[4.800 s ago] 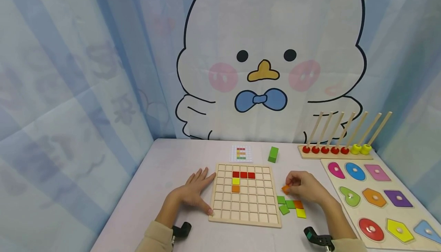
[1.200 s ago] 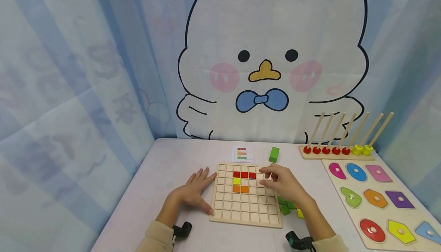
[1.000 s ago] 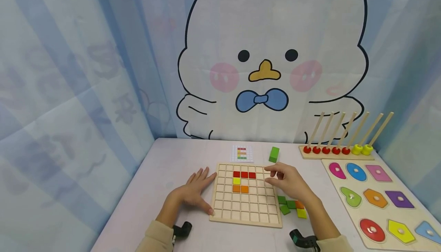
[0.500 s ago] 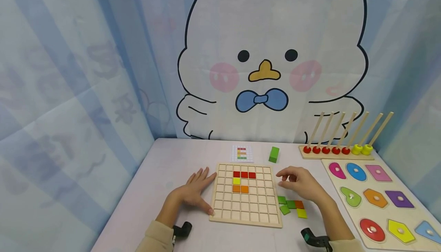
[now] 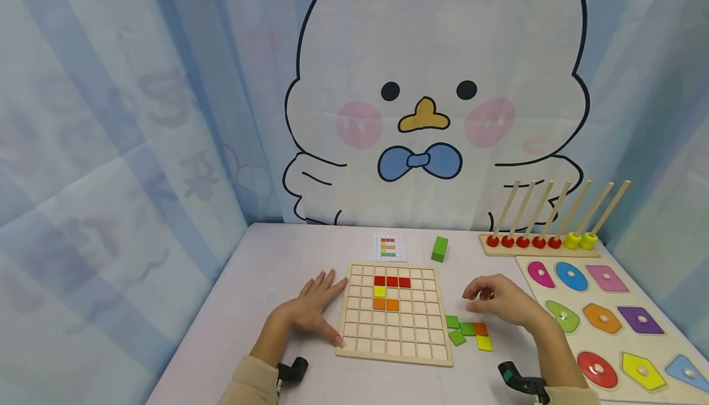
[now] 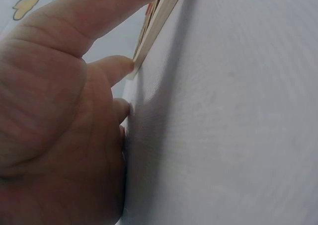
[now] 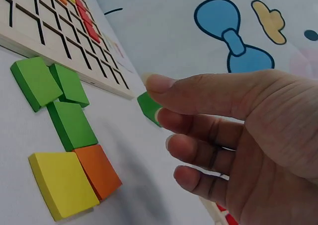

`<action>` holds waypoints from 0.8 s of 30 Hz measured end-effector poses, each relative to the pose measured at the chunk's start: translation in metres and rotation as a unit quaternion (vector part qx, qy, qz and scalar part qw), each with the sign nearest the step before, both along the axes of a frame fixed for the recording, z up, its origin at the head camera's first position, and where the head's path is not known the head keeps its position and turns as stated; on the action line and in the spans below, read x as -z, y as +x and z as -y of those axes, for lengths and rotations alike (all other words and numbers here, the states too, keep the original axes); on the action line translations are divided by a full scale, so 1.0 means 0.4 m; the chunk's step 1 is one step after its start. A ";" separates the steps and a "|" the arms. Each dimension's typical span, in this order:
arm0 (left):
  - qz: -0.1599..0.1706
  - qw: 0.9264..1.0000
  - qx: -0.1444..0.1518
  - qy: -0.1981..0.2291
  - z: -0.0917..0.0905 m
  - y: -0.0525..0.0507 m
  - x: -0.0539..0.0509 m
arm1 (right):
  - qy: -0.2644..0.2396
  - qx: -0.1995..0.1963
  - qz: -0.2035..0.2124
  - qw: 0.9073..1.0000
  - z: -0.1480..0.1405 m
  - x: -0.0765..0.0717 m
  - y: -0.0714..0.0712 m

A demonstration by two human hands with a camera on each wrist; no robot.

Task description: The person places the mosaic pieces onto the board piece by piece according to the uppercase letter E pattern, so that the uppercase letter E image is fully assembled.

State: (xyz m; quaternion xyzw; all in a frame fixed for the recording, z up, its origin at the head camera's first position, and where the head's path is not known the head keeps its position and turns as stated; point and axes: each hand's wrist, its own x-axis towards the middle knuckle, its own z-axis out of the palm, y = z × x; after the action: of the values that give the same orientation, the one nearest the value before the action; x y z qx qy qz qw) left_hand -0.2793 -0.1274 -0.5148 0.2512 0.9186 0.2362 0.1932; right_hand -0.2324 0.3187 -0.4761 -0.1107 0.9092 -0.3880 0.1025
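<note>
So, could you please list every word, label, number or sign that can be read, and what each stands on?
"E", a coloured pattern on the card.
The curtain bears faint marks, too blurred to read.
No other words, brands or numbers are legible.

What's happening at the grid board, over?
Left hand touching grid board. Right hand empty, near five loose tiles. Six placed tiles in board. Nothing visibly in the way.

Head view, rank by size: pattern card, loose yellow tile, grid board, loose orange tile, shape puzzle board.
1. Shape puzzle board, partly cut off
2. Wooden grid board
3. Pattern card
4. Loose yellow tile, loose orange tile: too alike to rank
</note>
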 end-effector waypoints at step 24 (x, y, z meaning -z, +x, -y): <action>-0.003 1.000 0.000 0.001 0.000 -0.001 0.004 | -0.036 -0.086 0.090 0.992 -0.056 0.027 0.008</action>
State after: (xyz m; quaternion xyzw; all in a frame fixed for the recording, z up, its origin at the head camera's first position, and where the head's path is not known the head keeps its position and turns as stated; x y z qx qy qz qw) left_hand -0.2795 -0.1274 -0.5164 0.2517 0.9190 0.2365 0.1900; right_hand -0.2292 0.3410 -0.4870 -0.1568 0.8686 -0.4191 0.2130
